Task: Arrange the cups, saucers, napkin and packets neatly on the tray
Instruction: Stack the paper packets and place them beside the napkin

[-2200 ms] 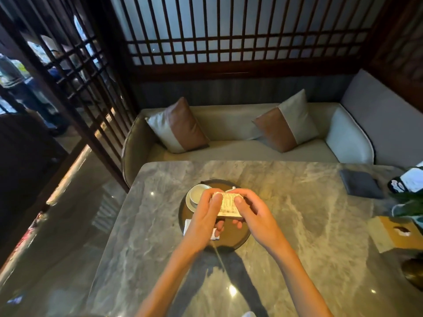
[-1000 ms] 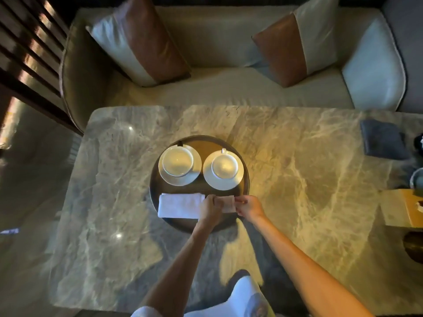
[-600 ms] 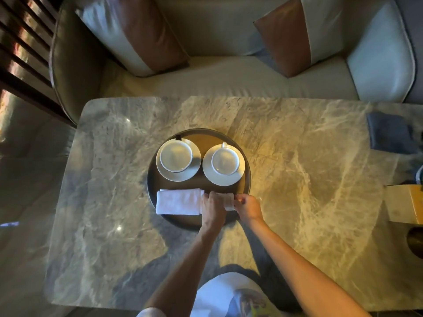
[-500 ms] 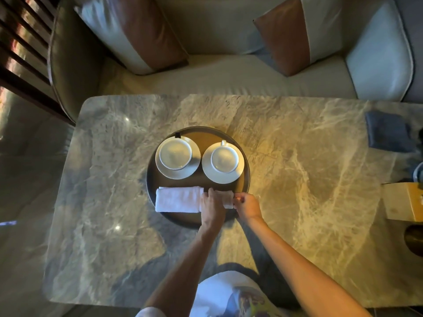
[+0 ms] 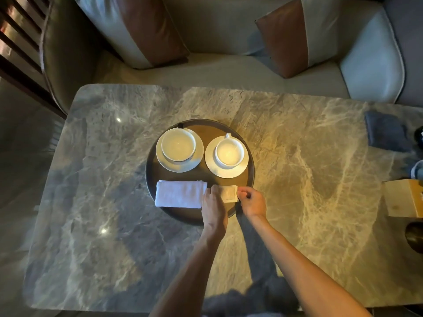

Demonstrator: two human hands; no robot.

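A round dark tray (image 5: pixel 151 186) sits mid-table. At its back stand two white cups on white saucers: the left cup (image 5: pixel 178 144) on its saucer (image 5: pixel 160 160), the right cup (image 5: pixel 229 153) on its saucer (image 5: pixel 210 165). A folded white napkin (image 5: pixel 179 194) lies across the tray's front left. Just right of it lie the pale packets (image 5: pixel 230 194) on the tray. My left hand (image 5: pixel 214 208) rests on the packets' left edge, fingers over them. My right hand (image 5: pixel 251 201) pinches their right edge.
The marble table (image 5: pixel 309 179) carries a dark folded cloth (image 5: pixel 386 131) at the far right, a wooden box (image 5: pixel 402 197) at the right edge and a dark round object (image 5: pixel 415 234) below it. A sofa with cushions (image 5: pixel 283 37) runs behind the table.
From holding the packets up in front of me, both hands have lowered them onto the tray beside the napkin. Over the last second the hands stay almost still there.
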